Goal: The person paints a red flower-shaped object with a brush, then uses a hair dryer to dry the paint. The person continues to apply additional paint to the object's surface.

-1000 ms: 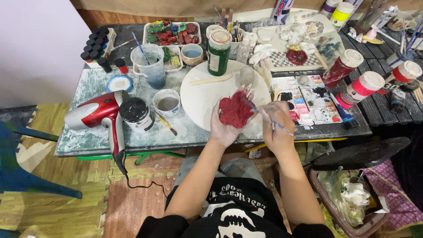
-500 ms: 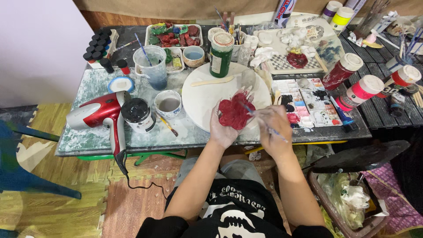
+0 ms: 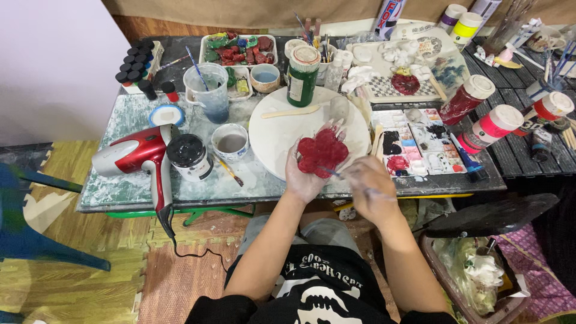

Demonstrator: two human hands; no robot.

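My left hand (image 3: 302,177) cups a red flower-shaped piece (image 3: 322,153) over the near edge of a round white board (image 3: 282,129). My right hand (image 3: 370,189) grips a thin paintbrush (image 3: 333,173) whose tip meets the lower right of the red piece. A paint palette (image 3: 420,141) with several wells of colour lies just right of my hands. A wooden stick (image 3: 290,111) rests on the board.
A red hair dryer (image 3: 139,155), a black paint tub (image 3: 188,156), a cup of grey water (image 3: 231,141) and a clear brush jar (image 3: 206,91) sit at the left. A green bottle (image 3: 302,75) stands behind the board. Paint bottles (image 3: 494,123) lie at the right. A bin (image 3: 474,282) stands below.
My right hand has shifted slightly lower and to the right of the red piece, the brush still on it. My left hand keeps holding the piece.
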